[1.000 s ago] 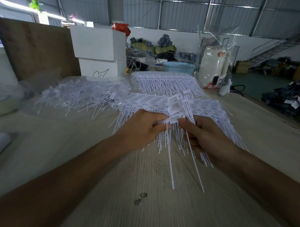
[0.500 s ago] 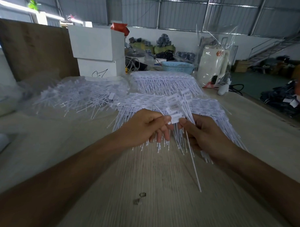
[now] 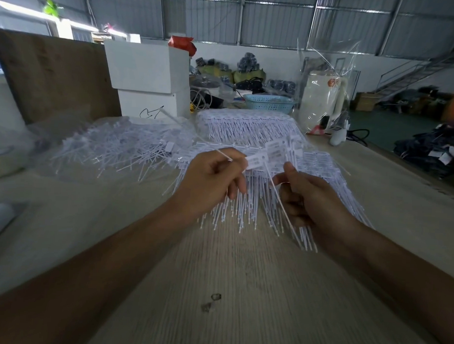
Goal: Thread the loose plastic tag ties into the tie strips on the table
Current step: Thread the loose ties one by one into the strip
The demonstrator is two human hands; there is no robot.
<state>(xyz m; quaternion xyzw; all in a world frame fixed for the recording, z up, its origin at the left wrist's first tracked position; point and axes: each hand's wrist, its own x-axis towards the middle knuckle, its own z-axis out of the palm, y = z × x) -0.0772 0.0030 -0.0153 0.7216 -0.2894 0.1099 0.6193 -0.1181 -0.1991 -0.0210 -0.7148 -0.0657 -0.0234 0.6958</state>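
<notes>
- Warehouse space with a corrugated metal wall and a staircase lies behind a long pale wooden table [image 3: 242, 288], where all the work sits.
- On the table's far middle lie two finished-looking tie strips: the near strip stack [image 3: 321, 162], a fringe of white tails pointing toward the person, and behind it the far strip stack [image 3: 248, 126], close to a blue basket [image 3: 268, 103].
- Toward the table's left edge, a heap of loose tag ties [image 3: 113, 150] spills from clear plastic wrap; it looks large, so I judge much threading is left.
- The left hand [image 3: 210, 181] pinches a thin tie tail [image 3: 222, 154] between thumb and forefinger, other fingers curled under; that tail slants up and away to the left.
- Its flat head tab [image 3: 257, 160] sits just beside the left fingertips, over the near strip's upper edge.
- The right hand [image 3: 310, 198] has its fingers curled round a small bunch of ties [image 3: 279, 196], whose tabs stand above the thumb and whose long tails hang down over the fringe.
- My reading: one tie is mid-threading, with the tail being drawn through; whether it has passed fully through a tab slot cannot be told.
- Two white boxes [image 3: 147, 71] stand stacked at the far left, before a brown board [image 3: 51, 73].
- Done so far: two stacks; left: the heap and the bunch in hand.
</notes>
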